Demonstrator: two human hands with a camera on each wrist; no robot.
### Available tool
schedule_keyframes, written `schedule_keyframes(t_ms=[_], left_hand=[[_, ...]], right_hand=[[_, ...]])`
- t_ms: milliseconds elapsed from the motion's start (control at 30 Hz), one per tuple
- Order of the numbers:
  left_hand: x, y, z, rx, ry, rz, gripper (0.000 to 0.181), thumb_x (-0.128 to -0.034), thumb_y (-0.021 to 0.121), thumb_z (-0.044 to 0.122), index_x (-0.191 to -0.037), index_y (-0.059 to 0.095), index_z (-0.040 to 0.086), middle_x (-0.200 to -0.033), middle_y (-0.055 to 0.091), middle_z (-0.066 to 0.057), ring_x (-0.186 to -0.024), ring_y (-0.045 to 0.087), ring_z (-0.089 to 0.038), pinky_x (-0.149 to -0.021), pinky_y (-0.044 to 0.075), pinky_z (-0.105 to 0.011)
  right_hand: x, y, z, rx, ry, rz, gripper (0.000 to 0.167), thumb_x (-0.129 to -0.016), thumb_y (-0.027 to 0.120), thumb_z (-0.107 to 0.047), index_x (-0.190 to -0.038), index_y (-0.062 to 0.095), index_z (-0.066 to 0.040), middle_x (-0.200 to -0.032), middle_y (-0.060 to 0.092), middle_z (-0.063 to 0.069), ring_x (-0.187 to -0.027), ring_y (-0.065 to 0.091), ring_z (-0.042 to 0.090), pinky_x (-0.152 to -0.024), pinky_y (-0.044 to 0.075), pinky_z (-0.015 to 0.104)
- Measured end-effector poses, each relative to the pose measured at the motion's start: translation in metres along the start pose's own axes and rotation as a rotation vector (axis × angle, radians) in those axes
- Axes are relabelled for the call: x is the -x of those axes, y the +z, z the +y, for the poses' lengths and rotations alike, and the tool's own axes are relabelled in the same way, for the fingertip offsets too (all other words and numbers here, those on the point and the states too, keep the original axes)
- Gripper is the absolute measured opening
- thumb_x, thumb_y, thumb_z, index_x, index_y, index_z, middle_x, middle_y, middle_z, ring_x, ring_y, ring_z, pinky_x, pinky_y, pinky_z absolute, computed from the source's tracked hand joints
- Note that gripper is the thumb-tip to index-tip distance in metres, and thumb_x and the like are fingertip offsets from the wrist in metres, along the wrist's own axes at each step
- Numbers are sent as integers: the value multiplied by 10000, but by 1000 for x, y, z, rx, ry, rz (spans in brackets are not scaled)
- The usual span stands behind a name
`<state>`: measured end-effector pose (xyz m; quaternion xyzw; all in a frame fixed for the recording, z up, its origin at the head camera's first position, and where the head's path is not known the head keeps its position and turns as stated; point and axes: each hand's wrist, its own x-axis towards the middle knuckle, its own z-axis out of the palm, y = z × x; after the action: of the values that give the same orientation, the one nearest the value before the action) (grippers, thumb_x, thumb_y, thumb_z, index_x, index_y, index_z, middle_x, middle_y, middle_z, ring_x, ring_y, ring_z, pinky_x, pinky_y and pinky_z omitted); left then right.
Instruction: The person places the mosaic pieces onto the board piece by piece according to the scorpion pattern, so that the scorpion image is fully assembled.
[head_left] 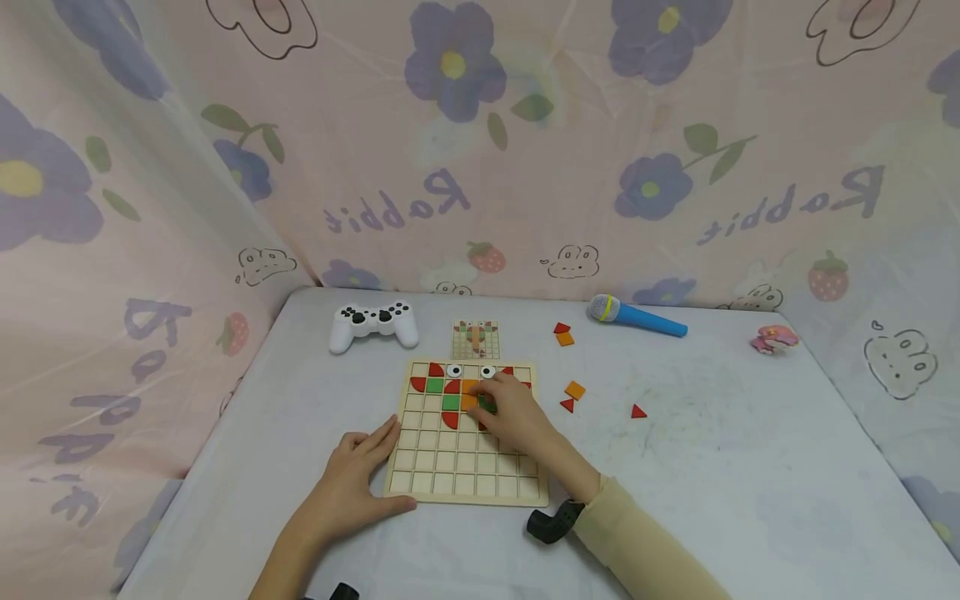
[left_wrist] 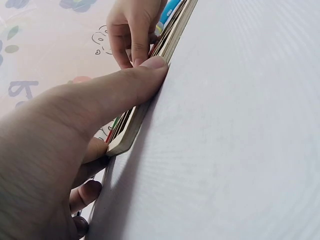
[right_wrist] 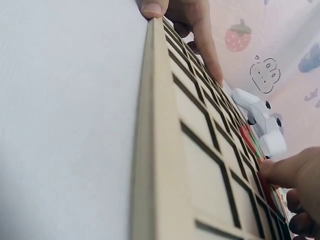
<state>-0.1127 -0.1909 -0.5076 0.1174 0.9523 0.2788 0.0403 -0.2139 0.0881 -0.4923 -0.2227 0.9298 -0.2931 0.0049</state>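
Note:
A wooden grid board point(head_left: 435, 461) lies on the table, its upper rows holding red quarter-circles, green squares, orange squares and two eye pieces point(head_left: 453, 371). At its lower left corner my left hand point(head_left: 345, 483) steadies it, fingers straight along the left side and thumb against the near edge; the left wrist view shows that thumb point(left_wrist: 120, 90) on the rim. My right hand point(head_left: 517, 417) is over the upper middle cells, thumb and forefinger pinching an orange square tile point(head_left: 468, 403) at the grid. Part of the right-hand pieces is hidden under that hand.
Behind the board lies a small pattern card point(head_left: 476, 340). A white game controller point(head_left: 373, 326) is at back left, a blue toy microphone point(head_left: 637, 317) at back right, a pink object point(head_left: 774, 338) farther right. Loose orange squares point(head_left: 575, 390) and red pieces point(head_left: 638, 412) lie right of the board.

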Motion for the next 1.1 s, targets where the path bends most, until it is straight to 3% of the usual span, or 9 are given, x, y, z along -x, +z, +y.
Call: schedule_keyframes(t_ms=[467, 700, 867, 1100], left_hand=[[0, 1, -2, -10, 19, 15, 1087, -734, 903, 627, -1601, 479, 127, -1712, 367, 48, -1298, 419, -236, -1034, 442, -513], [0, 2, -1, -5, 13, 14, 1084, -735, 901, 629, -1605, 477, 140, -1713, 366, 56, -1299, 416, -232, -1028, 444, -511], [0, 1, 1, 1, 5, 8, 1088, -735, 899, 634, -1608, 471, 146, -1716, 356, 69, -1308, 414, -233, -1036, 440, -514], [0, 1, 1, 0, -11, -6, 1095, -734, 897, 637, -1613, 462, 152, -1720, 346, 74, -1312, 410, -238, -1035, 443, -512]], right_hand=[[-1, 4, 2, -3, -4, 21, 213, -975, 793, -274, -1134, 790, -133, -1051, 689, 6, -885, 518, 145, -766, 476, 296], [0, -10, 3, -52, 29, 61, 226, -955, 818, -248, -1135, 789, -115, -981, 657, 4, -911, 569, 162, -807, 519, 346], [4, -25, 19, -58, 69, 111, 260, -939, 833, -227, -1156, 784, -92, -884, 611, 22, -820, 501, 184, -713, 425, 338], [20, -49, 57, -31, 142, 177, 278, -944, 815, -196, -1174, 772, -47, -890, 593, 60, -817, 506, 214, -723, 415, 345]])
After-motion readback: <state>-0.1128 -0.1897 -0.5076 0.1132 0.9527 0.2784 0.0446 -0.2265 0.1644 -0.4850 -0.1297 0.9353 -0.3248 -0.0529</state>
